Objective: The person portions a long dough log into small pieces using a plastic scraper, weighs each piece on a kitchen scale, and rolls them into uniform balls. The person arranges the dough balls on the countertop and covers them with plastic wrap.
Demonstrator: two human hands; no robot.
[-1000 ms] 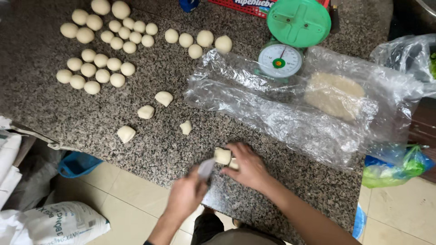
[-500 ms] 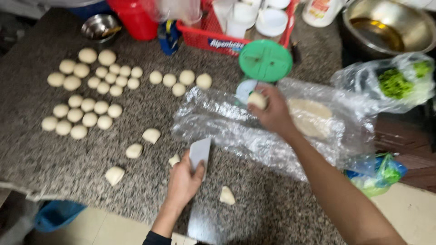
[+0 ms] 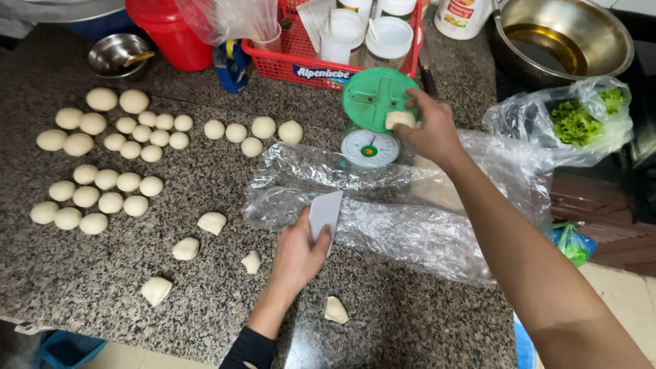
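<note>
Two hands work above a granite bench [image 3: 424,328]: right hand [image 3: 427,130] grips a dough piece [image 3: 400,119] on the green scale [image 3: 374,102]; left hand [image 3: 301,253], nearer than the scale, clasps a white scraper [image 3: 325,212].

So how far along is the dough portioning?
Well along, it seems. Done: many rolled balls sit in rows on the counter. In hand: the right hand sets a dough piece on the scale; the left hand holds a scraper. Left: five rough pieces to shape, and dough under the plastic sheet.
</note>
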